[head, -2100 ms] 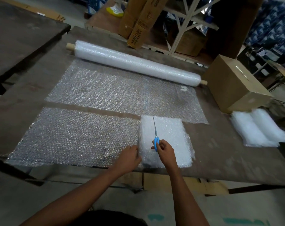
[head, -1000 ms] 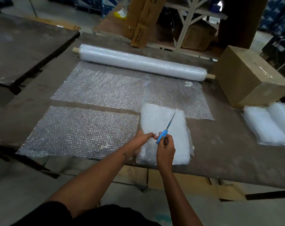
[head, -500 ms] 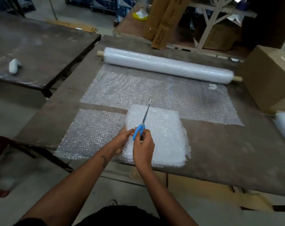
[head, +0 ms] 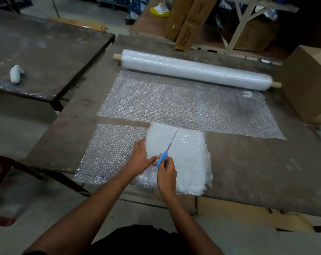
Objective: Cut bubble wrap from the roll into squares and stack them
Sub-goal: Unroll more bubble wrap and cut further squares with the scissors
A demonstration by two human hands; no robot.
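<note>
The right hand (head: 166, 169) grips blue-handled scissors (head: 167, 150), blades apparently closed, pointing away over a stack of bubble-wrap squares (head: 185, 157) at the tabletop's (head: 257, 168) near edge. The left hand (head: 140, 158) presses the stack's left side, fingers touching the scissors' handle. Left lies a cut strip (head: 112, 153); beyond, the roll (head: 194, 69) with its unrolled sheet (head: 189, 105).

Roll (head: 196, 71) behind sheet (head: 189, 105), stack (head: 185, 155) nearest.

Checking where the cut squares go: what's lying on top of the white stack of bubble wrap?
On the stack lie the scissors, held by the right hand, with the left hand on its left edge. What lies beneath the stack is covered.
</note>
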